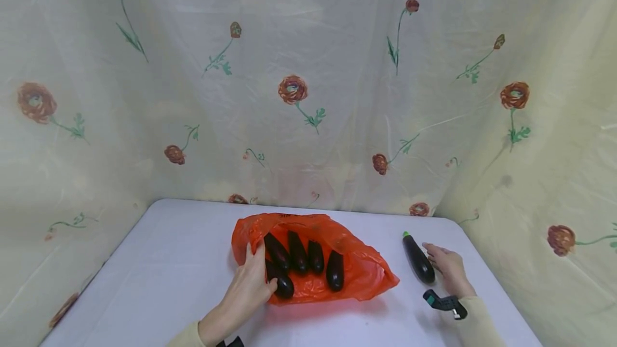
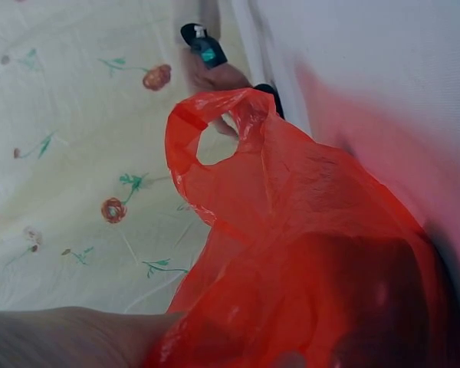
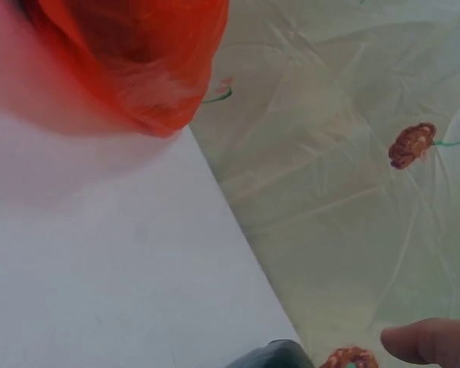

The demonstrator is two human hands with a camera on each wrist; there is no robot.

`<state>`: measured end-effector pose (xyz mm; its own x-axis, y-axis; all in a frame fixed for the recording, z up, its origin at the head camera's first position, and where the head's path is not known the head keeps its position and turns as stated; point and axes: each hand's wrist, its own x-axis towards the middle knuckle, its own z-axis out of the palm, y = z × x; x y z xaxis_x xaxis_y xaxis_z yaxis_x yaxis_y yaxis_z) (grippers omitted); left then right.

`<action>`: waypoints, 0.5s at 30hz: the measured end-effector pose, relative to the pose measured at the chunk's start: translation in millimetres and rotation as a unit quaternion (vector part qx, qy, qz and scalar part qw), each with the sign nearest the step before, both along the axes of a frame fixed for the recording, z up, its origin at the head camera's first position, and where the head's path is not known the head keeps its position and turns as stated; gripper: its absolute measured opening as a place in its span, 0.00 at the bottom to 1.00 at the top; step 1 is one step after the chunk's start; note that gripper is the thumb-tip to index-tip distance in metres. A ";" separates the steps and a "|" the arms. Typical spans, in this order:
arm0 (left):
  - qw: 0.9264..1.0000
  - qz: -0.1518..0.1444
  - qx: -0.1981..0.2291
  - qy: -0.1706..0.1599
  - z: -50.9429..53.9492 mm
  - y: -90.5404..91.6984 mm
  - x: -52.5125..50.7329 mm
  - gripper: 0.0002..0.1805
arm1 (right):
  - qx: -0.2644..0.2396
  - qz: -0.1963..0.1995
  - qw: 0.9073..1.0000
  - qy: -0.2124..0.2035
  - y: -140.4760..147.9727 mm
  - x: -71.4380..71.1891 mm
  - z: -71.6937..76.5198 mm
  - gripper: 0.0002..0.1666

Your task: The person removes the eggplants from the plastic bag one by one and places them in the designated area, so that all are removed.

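A red plastic bag lies on the table with its mouth facing me. Inside it are several dark eggplants. My left hand grips the bag's left rim, its thumb in front of the nearest eggplant; in the left wrist view the red film hides most of the fingers. To the right of the bag, a single eggplant with a green stem end lies on the table. My right hand is just right of it, fingers extended, holding nothing. In the right wrist view its thumb stands apart from the eggplant's dark end.
The white table reaches from wall to wall of a flower-printed curtain at the back and both sides. A bag handle loop stands up in the left wrist view. A dark wrist mount sits on my right wrist.
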<state>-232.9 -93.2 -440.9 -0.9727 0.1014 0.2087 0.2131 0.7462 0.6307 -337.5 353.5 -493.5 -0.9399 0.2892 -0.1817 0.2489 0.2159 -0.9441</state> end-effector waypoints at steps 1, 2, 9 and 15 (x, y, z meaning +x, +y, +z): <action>1.000 0.000 0.000 0.000 0.0 -0.1 0.0 0.46 | -0.007 -0.006 1.000 0.004 -0.3 -0.3 1.0 0.44; 1.000 0.000 0.000 -0.001 0.0 -0.1 0.0 0.46 | -0.008 -0.011 1.000 0.004 -0.5 -0.7 1.9 0.45; 1.000 0.002 -0.003 0.004 0.0 0.6 0.6 0.46 | -0.041 -0.018 0.999 -0.007 -2.5 -1.6 10.8 0.50; 1.000 0.003 -0.002 0.007 -0.1 1.3 0.5 0.46 | -0.081 -0.008 0.997 -0.004 -10.8 2.1 25.7 0.51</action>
<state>-232.3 -91.9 -441.0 -0.9701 0.0976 0.2223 0.2185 0.7504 0.6239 -335.4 342.7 -467.8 -0.9337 0.2705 -0.2345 0.2588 0.0576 -0.9642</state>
